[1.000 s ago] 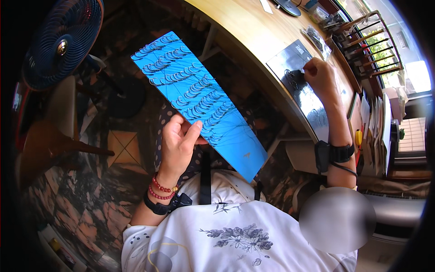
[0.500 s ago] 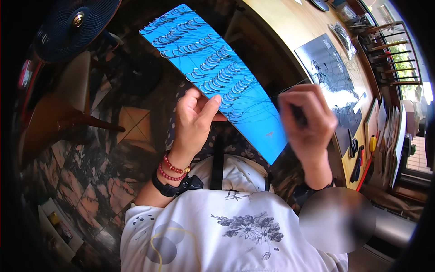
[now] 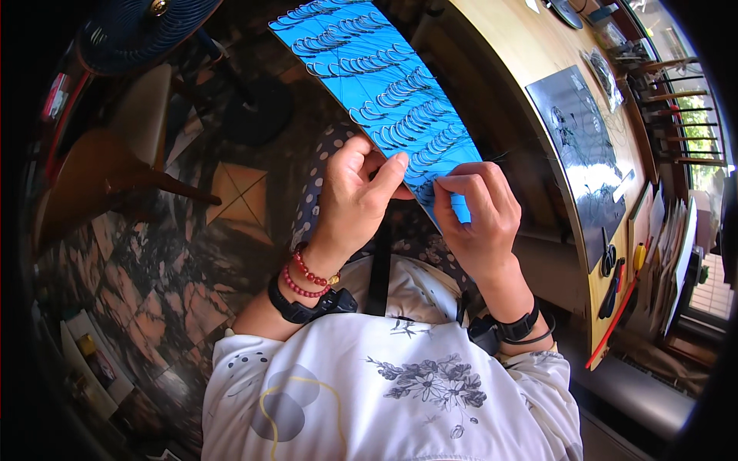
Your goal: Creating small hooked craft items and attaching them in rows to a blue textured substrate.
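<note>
A long blue board [image 3: 369, 71] slants over my lap, covered with several rows of curved, hook-like metal wires [image 3: 355, 66] with thin dark threads trailing from them. My left hand [image 3: 364, 178] grips its left edge, thumb on the top face and fingers underneath. Over the board's near end my right hand [image 3: 480, 211] is closed in a pinch, thumb against forefinger. Whatever lies between those fingertips is too small to make out. The hand covers much of the near end.
To the right stands a wooden table [image 3: 511, 46] bearing a dark glossy sheet [image 3: 573, 123] with tangled threads, scissors [image 3: 608, 257] and a red-handled tool [image 3: 619, 270]. Papers [image 3: 676, 253] stand upright beside it. On the left are a fan [image 3: 146, 31] and a wooden chair [image 3: 115, 173].
My right hand has come left and inward from beside the board onto its near end. The board and my left hand appear shifted slightly right in the picture.
</note>
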Available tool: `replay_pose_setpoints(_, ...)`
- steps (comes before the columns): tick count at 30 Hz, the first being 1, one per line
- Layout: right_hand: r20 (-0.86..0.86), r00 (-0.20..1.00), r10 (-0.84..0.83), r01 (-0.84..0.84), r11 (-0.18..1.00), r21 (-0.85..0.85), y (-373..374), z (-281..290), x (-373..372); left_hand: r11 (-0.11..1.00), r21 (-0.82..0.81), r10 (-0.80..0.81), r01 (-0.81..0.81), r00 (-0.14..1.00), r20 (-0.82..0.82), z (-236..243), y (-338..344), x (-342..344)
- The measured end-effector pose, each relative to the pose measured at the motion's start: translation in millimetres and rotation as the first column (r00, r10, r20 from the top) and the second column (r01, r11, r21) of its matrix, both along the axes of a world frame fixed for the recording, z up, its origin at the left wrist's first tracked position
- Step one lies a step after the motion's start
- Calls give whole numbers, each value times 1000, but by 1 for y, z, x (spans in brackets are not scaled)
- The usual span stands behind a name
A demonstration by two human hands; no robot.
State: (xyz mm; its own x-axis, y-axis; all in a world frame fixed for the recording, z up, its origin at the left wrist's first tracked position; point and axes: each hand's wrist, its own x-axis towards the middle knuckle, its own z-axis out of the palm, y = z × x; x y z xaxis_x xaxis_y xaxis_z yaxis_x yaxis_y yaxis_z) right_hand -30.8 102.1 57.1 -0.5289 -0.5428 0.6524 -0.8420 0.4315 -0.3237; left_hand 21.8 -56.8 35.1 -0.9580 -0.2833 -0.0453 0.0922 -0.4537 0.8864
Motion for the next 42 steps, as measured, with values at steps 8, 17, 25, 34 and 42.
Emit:
replay_pose_setpoints(8,-61,998,11,-9,1000,28,-2,-3,2,1000,-2,15,-15,1000,4,-1,0,1)
replay_pose_setpoints(17,-69,994,81,-70,986,154,2,-4,-1,999,3,50,-50,999,-13,-5,-1,1)
replay_pose_setpoints(25,35,998,51,-58,976,208,0,-2,0,998,-21,57,-58,998,-8,-11,-1,1)
replay_pose_setpoints(34,93,995,26,-29,999,36,0,5,-5,999,-50,16,-17,999,-28,-7,-4,-1)
replay_pose_setpoints(42,285,957,57,-69,997,30,6,7,-7,996,-68,50,-53,998,-49,-6,0,3)
